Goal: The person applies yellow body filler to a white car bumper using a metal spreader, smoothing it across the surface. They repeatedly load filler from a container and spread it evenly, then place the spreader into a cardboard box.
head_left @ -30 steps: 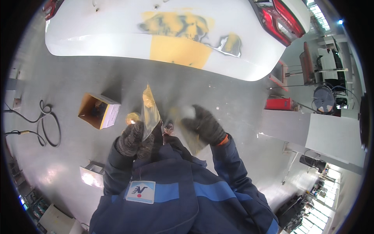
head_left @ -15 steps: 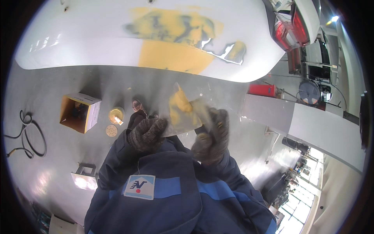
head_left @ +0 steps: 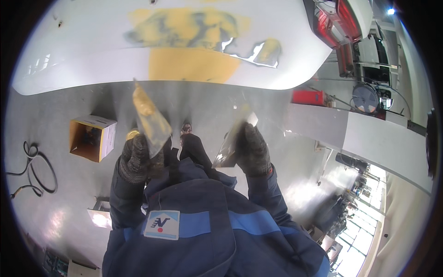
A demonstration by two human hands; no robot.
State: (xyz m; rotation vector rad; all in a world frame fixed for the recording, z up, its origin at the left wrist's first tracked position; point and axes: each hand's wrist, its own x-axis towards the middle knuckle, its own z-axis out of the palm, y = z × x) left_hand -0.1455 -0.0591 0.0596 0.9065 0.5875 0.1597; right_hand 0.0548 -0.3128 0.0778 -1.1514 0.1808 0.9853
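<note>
My gloved left hand (head_left: 136, 161) grips a spreader (head_left: 156, 127) with yellow paste on its blade, its tip pointing up toward the panel. My gloved right hand (head_left: 250, 150) grips a second spreader (head_left: 227, 147), shiny and blurred, with a little yellow near its top. The two are apart, either side of my legs. Above them is a white car panel (head_left: 83, 51) with a yellow and dark patched area (head_left: 184, 34) and a smooth yellow band (head_left: 191, 67). A round tin (head_left: 132, 133) is partly hidden behind my left hand.
An open cardboard box (head_left: 92, 138) and a coiled hose (head_left: 41, 168) lie at left on the grey floor. At right are a red case (head_left: 308, 97), a round grey disc (head_left: 365, 99) and a long grey ledge (head_left: 369, 143). A small lamp (head_left: 99, 214) stands lower left.
The two spreaders were together in the middle half a second ago; they are now separated, the left one moved left and upright, the right one to the right. The view has shifted slightly.
</note>
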